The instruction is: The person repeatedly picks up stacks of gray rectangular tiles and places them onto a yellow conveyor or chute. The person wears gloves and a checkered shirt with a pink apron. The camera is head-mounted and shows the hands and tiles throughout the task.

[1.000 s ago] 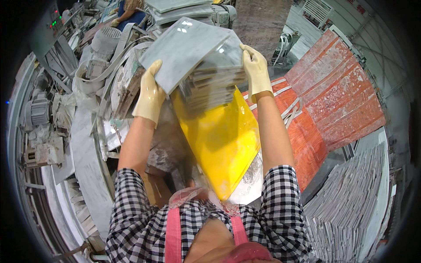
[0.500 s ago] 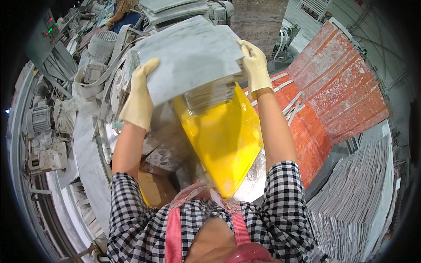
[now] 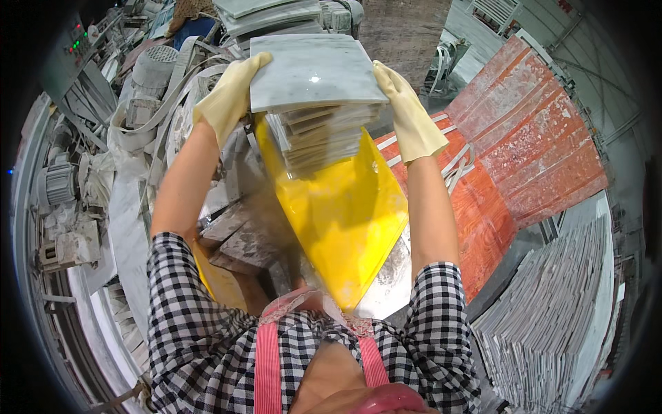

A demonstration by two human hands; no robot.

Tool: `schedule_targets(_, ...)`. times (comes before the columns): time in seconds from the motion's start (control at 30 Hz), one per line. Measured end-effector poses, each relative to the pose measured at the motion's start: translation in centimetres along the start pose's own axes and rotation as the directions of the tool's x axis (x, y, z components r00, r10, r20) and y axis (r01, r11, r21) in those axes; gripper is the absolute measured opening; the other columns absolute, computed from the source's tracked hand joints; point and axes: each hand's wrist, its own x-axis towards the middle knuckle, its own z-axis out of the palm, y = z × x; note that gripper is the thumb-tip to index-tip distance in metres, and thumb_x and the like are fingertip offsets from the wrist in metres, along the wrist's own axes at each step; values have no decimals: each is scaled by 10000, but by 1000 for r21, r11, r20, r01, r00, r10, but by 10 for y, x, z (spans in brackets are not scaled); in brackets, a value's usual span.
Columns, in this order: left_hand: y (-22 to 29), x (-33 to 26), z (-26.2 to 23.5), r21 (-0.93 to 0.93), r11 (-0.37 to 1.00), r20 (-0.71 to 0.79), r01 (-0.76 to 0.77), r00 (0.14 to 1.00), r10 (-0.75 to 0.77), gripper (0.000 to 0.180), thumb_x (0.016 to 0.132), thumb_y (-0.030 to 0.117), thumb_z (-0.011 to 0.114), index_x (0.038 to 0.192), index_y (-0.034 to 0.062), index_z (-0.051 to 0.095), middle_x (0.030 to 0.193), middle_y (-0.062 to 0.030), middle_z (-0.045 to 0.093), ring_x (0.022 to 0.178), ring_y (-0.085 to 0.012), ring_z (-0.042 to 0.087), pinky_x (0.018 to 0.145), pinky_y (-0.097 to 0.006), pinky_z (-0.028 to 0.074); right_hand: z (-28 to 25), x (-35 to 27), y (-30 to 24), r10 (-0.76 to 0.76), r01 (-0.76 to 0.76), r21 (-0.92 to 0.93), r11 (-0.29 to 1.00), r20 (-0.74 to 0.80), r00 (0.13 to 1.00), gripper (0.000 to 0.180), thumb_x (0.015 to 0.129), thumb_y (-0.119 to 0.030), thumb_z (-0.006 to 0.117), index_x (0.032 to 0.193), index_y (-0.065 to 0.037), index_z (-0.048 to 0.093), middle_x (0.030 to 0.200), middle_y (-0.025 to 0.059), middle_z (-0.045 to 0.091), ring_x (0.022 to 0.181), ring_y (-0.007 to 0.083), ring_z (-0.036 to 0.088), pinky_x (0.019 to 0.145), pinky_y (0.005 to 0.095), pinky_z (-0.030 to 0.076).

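I hold a stack of grey marble tiles (image 3: 314,79) raised in front of me, its top tile glossy and pale. My left hand (image 3: 227,96), in a cream rubber glove, grips the stack's left edge. On the right edge sits my right hand (image 3: 410,110), gloved the same way. Under the stack a yellow apron (image 3: 338,214) hangs down from my chest. Both forearms are bare below checked sleeves.
Red corrugated sheets (image 3: 524,152) lie to the right. A large pile of stacked grey tiles (image 3: 552,324) fills the lower right. Machinery with a motor (image 3: 148,69) and belts stands at the left. More tile stacks (image 3: 269,17) sit at the top.
The tile stack has swung from tilted left to nearly square in front of me and risen higher. Both hands stayed on its edges.
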Motion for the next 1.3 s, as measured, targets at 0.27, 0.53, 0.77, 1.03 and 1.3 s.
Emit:
schedule_targets(0.27,23,41,-28,970,187,-19,-156,717,696,461,1057,462,467,1218,99,702,1108,-218,731,1066,-398,684,914,-469,537,7,-10,-20,29,-32,39,999,66,997,604,964,-303,709,1386,108,574,1395,182,623,1297,224,564,1104,312,400)
schedule_targets(0.53,-44,10,-11,-145,988,-115,-54,993,37,545,979,253,660,1453,37,500,1375,-166,587,1221,-277,606,991,-378,519,5,6,-14,10,-8,-164,986,16,1000,610,978,-353,691,1413,58,579,1486,196,561,1394,253,501,1144,322,359)
schedule_targets(0.77,-37,11,12,-239,969,-110,70,989,-98,686,963,268,645,1560,97,354,1487,-141,515,1329,-282,536,1040,-485,464,-6,-8,-28,153,-192,149,970,241,958,616,1053,-439,579,1474,7,526,1438,81,575,1338,171,499,1133,294,349)
schedule_targets(1.03,-16,-2,39,-172,985,-149,-2,988,-24,748,941,278,635,1574,56,303,1452,-169,520,1240,-316,579,935,-474,504,-4,2,-4,-12,14,-92,996,29,1000,531,995,-367,625,1351,26,622,1176,83,691,1066,192,605,906,331,477)
schedule_targets(1.3,-38,4,45,-221,975,-210,3,976,-51,615,947,374,618,1476,129,421,1358,-145,569,1193,-302,588,853,-551,487,-5,17,2,-15,15,-136,991,4,1000,544,1038,-374,542,1400,30,582,1303,142,660,1110,202,647,864,307,536)
